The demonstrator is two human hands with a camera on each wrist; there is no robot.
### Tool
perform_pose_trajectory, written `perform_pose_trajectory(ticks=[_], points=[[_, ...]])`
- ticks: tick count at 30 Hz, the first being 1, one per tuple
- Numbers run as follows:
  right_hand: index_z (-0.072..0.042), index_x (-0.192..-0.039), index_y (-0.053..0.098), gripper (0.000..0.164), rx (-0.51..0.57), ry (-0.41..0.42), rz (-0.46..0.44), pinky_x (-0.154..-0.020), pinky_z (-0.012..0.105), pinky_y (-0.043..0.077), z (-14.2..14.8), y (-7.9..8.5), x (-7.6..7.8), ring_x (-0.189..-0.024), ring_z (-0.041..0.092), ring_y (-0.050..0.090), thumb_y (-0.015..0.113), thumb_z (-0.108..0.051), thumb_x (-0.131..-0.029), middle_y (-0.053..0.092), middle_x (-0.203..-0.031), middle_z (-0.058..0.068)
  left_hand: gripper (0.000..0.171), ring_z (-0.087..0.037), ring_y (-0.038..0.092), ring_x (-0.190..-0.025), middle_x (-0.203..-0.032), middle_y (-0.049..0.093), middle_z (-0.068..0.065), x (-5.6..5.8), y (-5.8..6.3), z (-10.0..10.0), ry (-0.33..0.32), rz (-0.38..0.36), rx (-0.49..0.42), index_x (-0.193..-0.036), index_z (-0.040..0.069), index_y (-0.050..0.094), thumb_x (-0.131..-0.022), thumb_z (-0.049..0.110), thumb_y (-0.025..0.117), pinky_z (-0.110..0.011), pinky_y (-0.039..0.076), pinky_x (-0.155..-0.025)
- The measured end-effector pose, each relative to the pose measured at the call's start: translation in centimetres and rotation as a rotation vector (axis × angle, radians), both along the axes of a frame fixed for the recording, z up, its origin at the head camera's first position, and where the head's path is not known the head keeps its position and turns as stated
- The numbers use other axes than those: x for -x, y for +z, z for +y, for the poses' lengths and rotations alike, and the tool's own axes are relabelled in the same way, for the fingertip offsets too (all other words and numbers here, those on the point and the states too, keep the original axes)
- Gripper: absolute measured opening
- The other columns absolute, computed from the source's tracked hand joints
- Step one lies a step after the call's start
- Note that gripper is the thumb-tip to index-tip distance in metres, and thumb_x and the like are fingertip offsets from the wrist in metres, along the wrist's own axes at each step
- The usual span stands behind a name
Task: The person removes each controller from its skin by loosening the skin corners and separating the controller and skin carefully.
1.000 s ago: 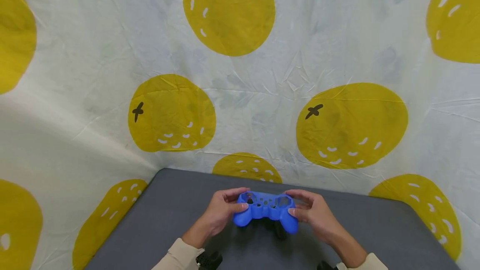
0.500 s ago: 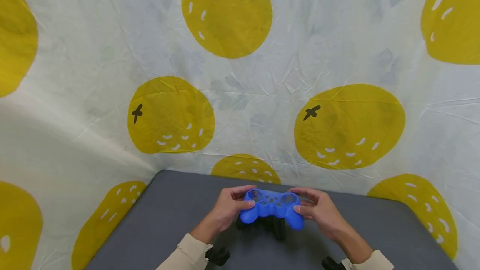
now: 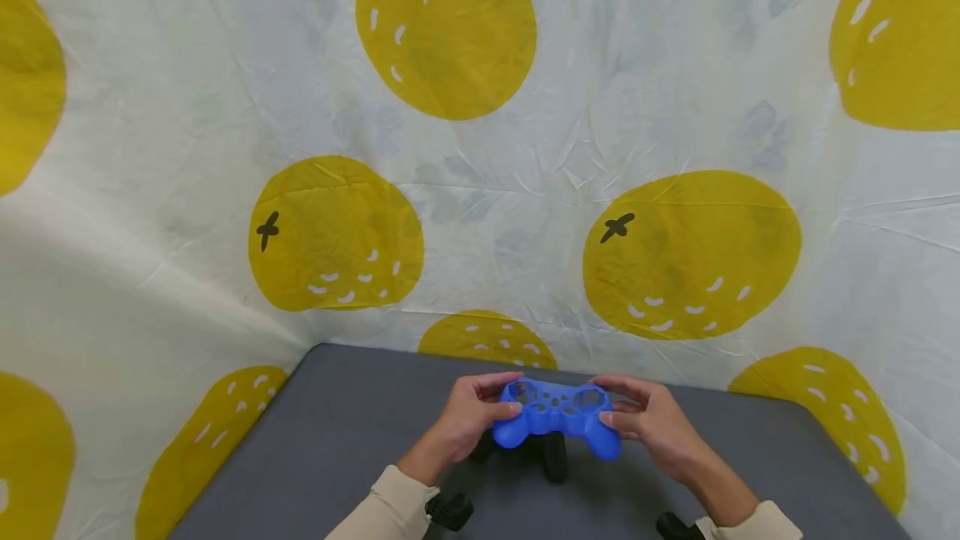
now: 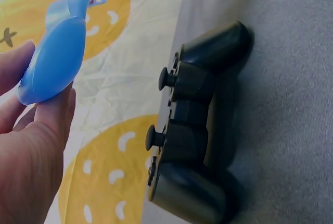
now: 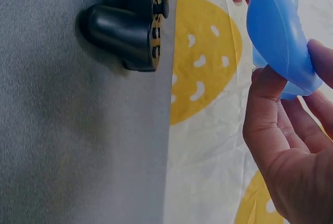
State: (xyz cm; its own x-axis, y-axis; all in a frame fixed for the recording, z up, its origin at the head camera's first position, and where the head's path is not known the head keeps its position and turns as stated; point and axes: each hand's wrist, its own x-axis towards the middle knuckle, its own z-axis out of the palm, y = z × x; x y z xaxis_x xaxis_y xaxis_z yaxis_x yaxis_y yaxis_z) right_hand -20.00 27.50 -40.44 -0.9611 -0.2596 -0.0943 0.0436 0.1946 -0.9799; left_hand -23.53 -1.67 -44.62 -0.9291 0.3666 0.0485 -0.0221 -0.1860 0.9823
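Note:
Both hands hold up a blue silicone controller cover [image 3: 557, 419], hollow and with holes for buttons and sticks. My left hand [image 3: 471, 415] pinches its left end between thumb and fingers; at the opposite end my right hand [image 3: 658, 423] does the same. Below the cover, a black game controller [image 4: 190, 114] lies on the grey table, touched by neither hand. Its two thumbsticks show in the left wrist view, while the head view has it mostly hidden behind the cover. In the right wrist view, one grip of the controller [image 5: 119, 34] and part of its button side are visible.
The grey table [image 3: 375, 407] has rounded far corners. Behind and left of it hangs a pale cloth [image 3: 510, 232] printed with big yellow fruit. Black wrist cameras [image 3: 450, 512] sit at the beige cuffs.
Both hands and the blue cover have shifted a little to the right, with the same grip. The black controller stays in place on the table. The head view has turned slightly.

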Motion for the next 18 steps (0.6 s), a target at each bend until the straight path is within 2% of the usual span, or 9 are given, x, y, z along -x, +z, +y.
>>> perform_pose_trajectory(ticks=[8, 18], points=[[0.008, -0.150, 0.047, 0.061, -0.006, -0.020, 0.007, -0.087, 0.043, 0.064, 1.2, 0.0, -0.1, -0.112, 0.018, 0.074, 0.073, -0.010, -0.097, 0.051, -0.152, 0.033, 0.051, -0.033, 0.065, -0.129, -0.141, 0.064, -0.026, 0.1, -0.2, 1.3, -0.003, -0.001, -0.005, -0.141, -0.009, 0.060, -0.092, -0.006, 0.073, -0.030, 0.059, -0.099], [0.006, -0.151, 0.047, 0.061, -0.045, -0.067, -0.003, -0.090, 0.044, 0.063, 2.3, 0.1, -0.2, -0.121, 0.026, 0.069, 0.072, -0.009, -0.097, 0.046, -0.156, 0.033, 0.050, -0.037, 0.065, -0.129, -0.140, 0.065, -0.026, 0.4, -0.5, 2.9, -0.006, -0.007, 0.000, -0.141, -0.005, 0.062, -0.092, -0.005, 0.074, -0.033, 0.060, -0.099]])
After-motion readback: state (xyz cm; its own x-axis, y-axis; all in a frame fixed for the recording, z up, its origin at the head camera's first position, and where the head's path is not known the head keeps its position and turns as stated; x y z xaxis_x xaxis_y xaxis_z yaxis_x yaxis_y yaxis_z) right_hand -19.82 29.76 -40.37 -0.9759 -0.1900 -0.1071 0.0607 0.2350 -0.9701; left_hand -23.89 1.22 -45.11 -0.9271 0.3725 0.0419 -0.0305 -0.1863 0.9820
